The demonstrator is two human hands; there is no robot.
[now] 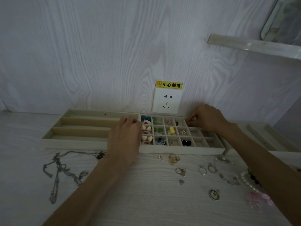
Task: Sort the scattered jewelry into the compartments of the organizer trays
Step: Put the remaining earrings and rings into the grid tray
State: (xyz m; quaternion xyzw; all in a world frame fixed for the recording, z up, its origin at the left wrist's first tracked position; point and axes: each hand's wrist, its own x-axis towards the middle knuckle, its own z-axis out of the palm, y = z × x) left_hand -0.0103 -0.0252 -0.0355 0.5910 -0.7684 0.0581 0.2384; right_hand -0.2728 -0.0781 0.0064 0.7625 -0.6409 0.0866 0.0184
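A white wood-grain table (146, 201) meets a matching wall, where a white socket (167, 101) carries a yellow warning label (168, 84) reading "小心触电". Against the wall lie a long-slot tray (78, 128) and, touching its right end, a grid tray (182, 148) holding coloured earrings in its left compartments. The left hand (125, 136) rests where the trays meet, fingers loosely curled; whether it holds anything I cannot tell. The right hand (206, 118) pinches something too small to identify over the grid's back row. Silver necklaces (63, 170) and rings (202, 169) lie scattered on the table in front
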